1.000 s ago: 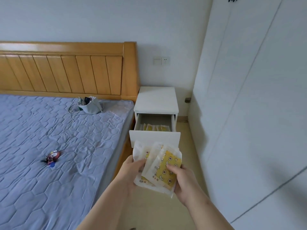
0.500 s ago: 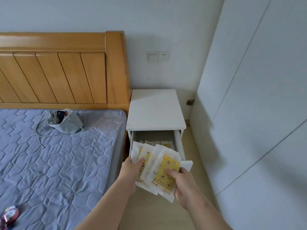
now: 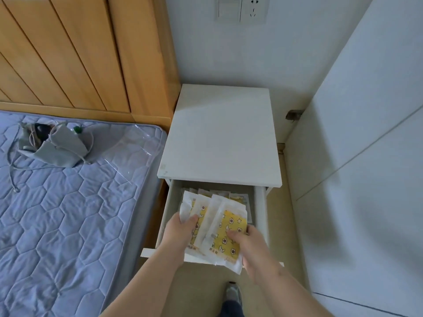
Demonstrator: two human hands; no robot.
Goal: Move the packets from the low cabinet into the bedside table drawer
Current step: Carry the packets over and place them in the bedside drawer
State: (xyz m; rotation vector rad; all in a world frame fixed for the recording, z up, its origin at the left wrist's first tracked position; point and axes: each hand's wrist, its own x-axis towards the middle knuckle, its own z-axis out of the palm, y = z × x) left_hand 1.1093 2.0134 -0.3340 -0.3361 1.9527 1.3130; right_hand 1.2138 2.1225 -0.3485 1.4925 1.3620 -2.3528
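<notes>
Above the open drawer [image 3: 166, 216] of the bedside table [image 3: 220, 133], the left hand [image 3: 180, 232] and the right hand [image 3: 250, 245] each gripped one side of a fanned stack of packets [image 3: 219, 227], thumbs pressed on top. The stack hung partly over the drawer's front edge and had not been let go. Beyond it, further packets already in the drawer [image 3: 239, 197] showed near the back, so an earlier share of the job appeared done. This batch seemed close to delivery: only lowering and releasing remained. Whether more waited in the low cabinet could not be told, since it lay out of view. A grey pouch [image 3: 55, 145] rested on the mattress [image 3: 68, 213] alongside.
</notes>
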